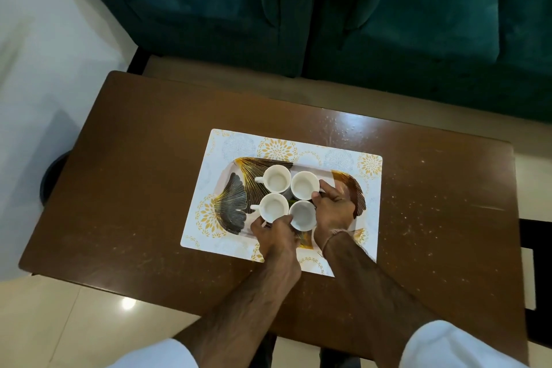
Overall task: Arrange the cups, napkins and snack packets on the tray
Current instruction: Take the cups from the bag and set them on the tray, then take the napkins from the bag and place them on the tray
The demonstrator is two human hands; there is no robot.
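Note:
A white tray (231, 185) with gold and black leaf prints lies on a patterned placemat (227, 143). Several white cups stand close together on it: far left cup (277, 179), far right cup (304, 185), near left cup (273, 207), near right cup (302, 215). My left hand (273, 234) grips the near left cup from the front, its fingers curled round the rim and wall. My right hand (336, 207) reaches round the right side, fingers curled against the far right and near right cups. A bit of green (291, 203) shows between the cups. No napkins are visible.
The placemat sits in the middle of a brown wooden table (134, 188). Dark green sofas (388, 24) stand just beyond the table's far edge. A dark round object (52, 176) sits on the floor at the table's left.

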